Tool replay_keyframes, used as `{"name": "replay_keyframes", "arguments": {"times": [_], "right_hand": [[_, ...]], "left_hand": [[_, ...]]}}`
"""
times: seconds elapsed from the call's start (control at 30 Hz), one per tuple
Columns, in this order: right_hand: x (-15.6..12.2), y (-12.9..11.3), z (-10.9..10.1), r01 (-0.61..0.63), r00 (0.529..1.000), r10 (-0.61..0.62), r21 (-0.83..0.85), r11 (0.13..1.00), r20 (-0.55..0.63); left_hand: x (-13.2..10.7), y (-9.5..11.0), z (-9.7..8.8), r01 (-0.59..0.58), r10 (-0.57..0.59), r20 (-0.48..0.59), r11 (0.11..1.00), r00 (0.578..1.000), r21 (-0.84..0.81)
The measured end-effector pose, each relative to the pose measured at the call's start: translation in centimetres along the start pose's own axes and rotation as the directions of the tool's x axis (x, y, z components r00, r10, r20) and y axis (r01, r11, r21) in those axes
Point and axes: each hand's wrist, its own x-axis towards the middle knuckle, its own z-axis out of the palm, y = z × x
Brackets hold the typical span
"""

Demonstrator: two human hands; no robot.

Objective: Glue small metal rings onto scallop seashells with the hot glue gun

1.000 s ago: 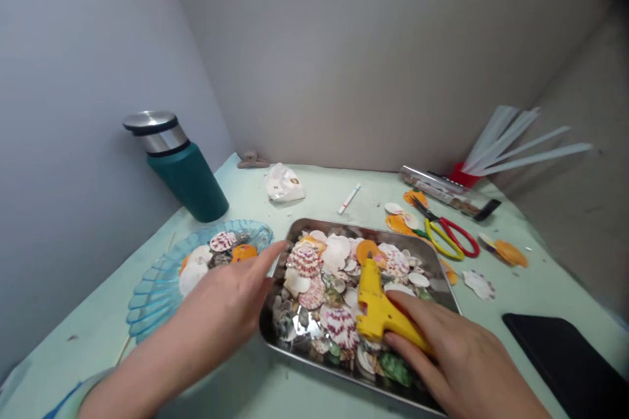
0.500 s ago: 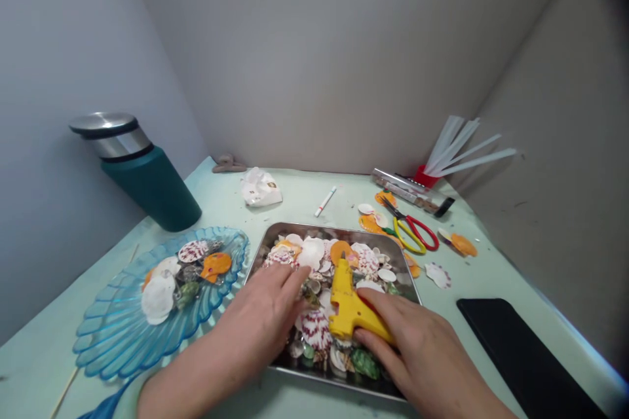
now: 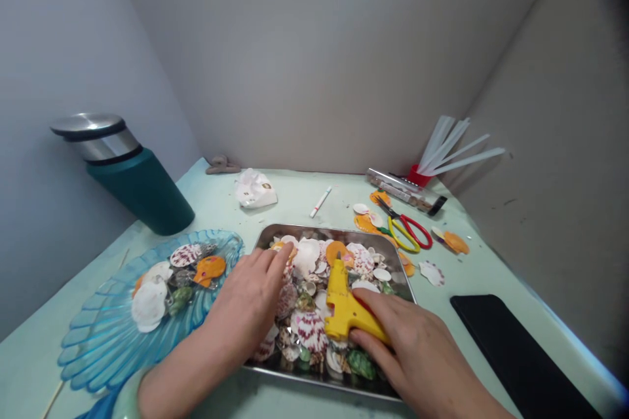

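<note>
My right hand (image 3: 407,334) grips a yellow hot glue gun (image 3: 341,301) by its handle, the nozzle pointing away from me over the metal tray (image 3: 324,381). My left hand (image 3: 253,294) is over the tray's left side, fingers stretched forward at the shells there; it holds nothing that I can see, and some fingertips are hidden. The tray holds mixed seashells: a white scallop shell (image 3: 307,255), a purple-striped scallop shell (image 3: 312,328), an orange shell (image 3: 336,251) and a green shell (image 3: 361,363).
On the left are a blue shell-shaped dish (image 3: 98,340) with several shells, and a teal bottle (image 3: 142,190). Behind the tray lie a white packet (image 3: 255,190) and a marker (image 3: 320,201). Scissors (image 3: 407,232), glue sticks (image 3: 442,147) in a red cup, and a black object (image 3: 511,347) are right.
My left hand has moved left and slightly forward in the tray, uncovering shells in the middle. My right hand keeps hold of the glue gun. The whole view has shifted slightly.
</note>
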Motion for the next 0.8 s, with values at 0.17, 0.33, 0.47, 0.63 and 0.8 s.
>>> {"name": "replay_keyframes", "arguments": {"times": [0.17,0.33,0.47,0.63,0.8], "right_hand": [[0.1,-0.2,-0.1,-0.011,1.000,0.011,0.013,1.000,0.022],[-0.1,-0.4,-0.3,-0.035,0.999,0.034,0.020,0.999,0.023],[-0.1,-0.6,-0.6,-0.034,0.999,0.034,0.027,0.999,0.009],[-0.3,-0.7,-1.0,-0.005,0.999,0.008,0.080,0.997,-0.035],[-0.4,-0.7,-1.6,0.028,0.989,-0.003,0.172,0.985,-0.145]], "left_hand": [[1.2,0.0,-0.1,-0.029,0.028,0.046,0.999,0.999,0.014],[1.9,-0.2,0.2,-0.053,0.054,0.037,0.999,0.998,-0.007],[1.9,-0.1,0.0,-0.087,0.087,0.029,0.996,0.996,-0.018],[1.0,0.0,-0.5,-0.134,0.133,-0.034,0.990,0.991,-0.044],[0.1,0.2,-1.0,-0.170,0.168,-0.094,0.985,0.981,-0.012]]}}
